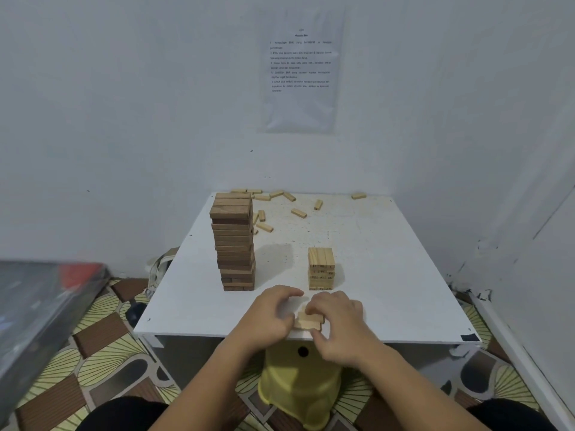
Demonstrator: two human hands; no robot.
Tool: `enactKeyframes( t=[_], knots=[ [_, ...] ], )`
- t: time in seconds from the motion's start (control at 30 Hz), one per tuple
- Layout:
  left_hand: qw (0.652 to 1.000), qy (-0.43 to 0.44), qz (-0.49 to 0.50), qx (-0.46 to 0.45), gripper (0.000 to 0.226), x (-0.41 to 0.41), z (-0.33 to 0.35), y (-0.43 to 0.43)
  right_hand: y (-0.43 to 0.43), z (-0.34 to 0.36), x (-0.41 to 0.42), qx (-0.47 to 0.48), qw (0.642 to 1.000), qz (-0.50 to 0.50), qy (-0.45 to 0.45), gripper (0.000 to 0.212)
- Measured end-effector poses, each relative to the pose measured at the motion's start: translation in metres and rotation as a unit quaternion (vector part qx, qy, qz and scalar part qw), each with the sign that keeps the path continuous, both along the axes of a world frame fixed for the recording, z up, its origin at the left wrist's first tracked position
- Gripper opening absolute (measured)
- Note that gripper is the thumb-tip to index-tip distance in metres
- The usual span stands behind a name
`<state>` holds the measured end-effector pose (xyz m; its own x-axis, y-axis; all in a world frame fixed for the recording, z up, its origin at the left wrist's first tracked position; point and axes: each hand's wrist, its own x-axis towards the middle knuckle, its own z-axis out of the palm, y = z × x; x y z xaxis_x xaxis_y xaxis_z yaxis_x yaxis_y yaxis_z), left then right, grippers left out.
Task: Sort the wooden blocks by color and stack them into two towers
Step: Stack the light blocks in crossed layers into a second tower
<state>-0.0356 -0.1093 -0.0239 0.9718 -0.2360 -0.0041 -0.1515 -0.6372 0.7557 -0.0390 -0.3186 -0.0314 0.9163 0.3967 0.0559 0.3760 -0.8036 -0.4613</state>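
Left grip [271, 315] and right grip [340, 318] curl round light blocks [308, 322] at the bench [389, 275] edge. Uneven pressure could spill them off, or a careless lift bump the light tower [321, 269].

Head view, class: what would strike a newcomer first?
The tall dark tower stands left on the white table, dwarfing the short light tower beside it. At the front edge the left hand and right hand grip a few light blocks; more loose blocks lie scattered at the far edge.

Your white table [389, 275] bears a dark tower [235, 244] at nine o'clock, a light tower [321, 269] centrally, loose blocks [298, 213] at twelve, and a block pile [308, 323] at six.
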Motion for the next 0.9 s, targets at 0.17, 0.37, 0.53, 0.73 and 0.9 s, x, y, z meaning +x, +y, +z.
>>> enactKeyframes(
  t=[0.17,0.37,0.53,0.73,0.9],
  knots=[
    [0.993,-0.021,-0.066,0.098,0.067,-0.003,-0.006,0.01,-0.015,0.004,0.006,0.029,0.998,0.051,0.013,0.046],
    [0.972,-0.043,-0.017,0.23,0.074,-0.023,-0.002,-0.004,-0.015,-0.007,-0.017,0.024,0.997,-0.064,-0.026,0.075],
    [0.947,-0.031,0.013,0.321,0.089,-0.039,-0.027,-0.029,-0.002,-0.015,-0.033,-0.153,0.984,-0.091,-0.001,0.097],
    [0.933,-0.056,0.011,0.354,0.085,-0.031,-0.031,-0.039,0.006,-0.017,-0.037,-0.165,0.982,-0.094,0.002,0.099],
    [0.934,-0.049,0.007,0.355,0.081,-0.032,-0.028,-0.036,0.005,-0.018,-0.038,-0.153,0.984,-0.094,-0.002,0.099]
  ],
)
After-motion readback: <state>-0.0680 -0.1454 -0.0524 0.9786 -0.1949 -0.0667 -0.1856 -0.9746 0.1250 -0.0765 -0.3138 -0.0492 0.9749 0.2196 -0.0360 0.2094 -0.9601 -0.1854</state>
